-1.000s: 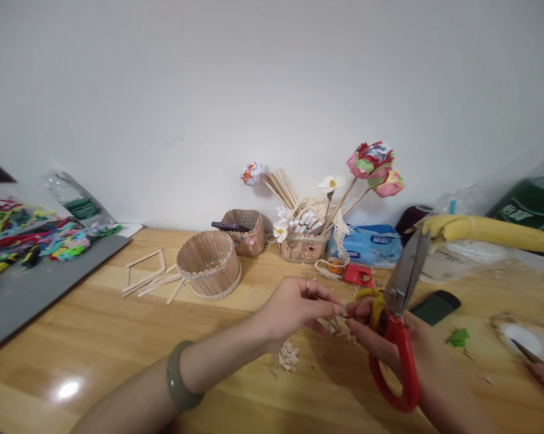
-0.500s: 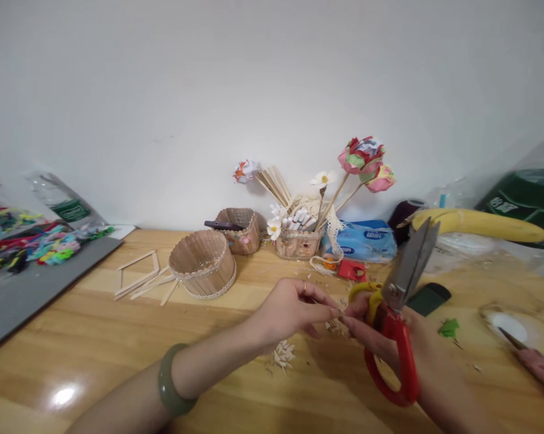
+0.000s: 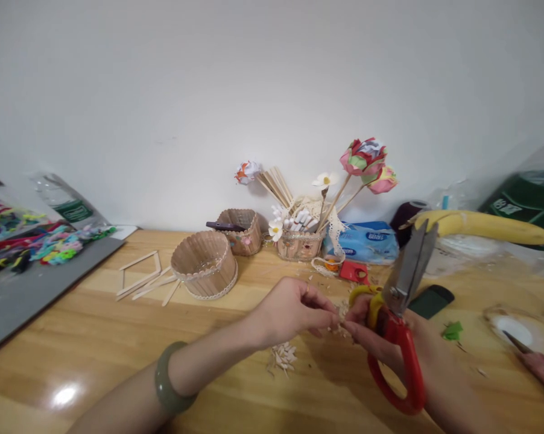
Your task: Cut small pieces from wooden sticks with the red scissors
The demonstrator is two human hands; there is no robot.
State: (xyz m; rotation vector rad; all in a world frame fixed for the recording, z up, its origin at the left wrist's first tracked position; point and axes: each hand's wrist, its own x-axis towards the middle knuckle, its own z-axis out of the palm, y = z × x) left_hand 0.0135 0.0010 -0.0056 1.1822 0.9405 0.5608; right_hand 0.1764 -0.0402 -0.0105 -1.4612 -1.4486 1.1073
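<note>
In the head view my left hand (image 3: 292, 310) is closed, thumb and fingertips pinched on something too small to make out. My right hand (image 3: 374, 340) faces it, fingertips close by. Scissors (image 3: 405, 283) with red and yellow handles hang on that right hand, blades pointing up and slightly apart. The right thumb and finger also pinch near the left fingertips; what lies between is unclear. Just below the hands lies a small pile of pale wood bits (image 3: 283, 357). More scraps (image 3: 343, 308) are scattered behind the fingertips, partly hidden.
A round stick basket (image 3: 204, 265) and craft sticks (image 3: 139, 286) are at left. Behind stand a smaller basket (image 3: 249, 238), a decorated holder (image 3: 299, 246) with paper flowers (image 3: 363, 158), and a blue tissue pack (image 3: 366, 241). At right are a banana (image 3: 484, 224) and a pink-handled pointed tool (image 3: 541, 367).
The fingertips of my two hands have drawn slightly apart. The scissors have shifted a little right and down with my right hand. The whole view has moved slightly.
</note>
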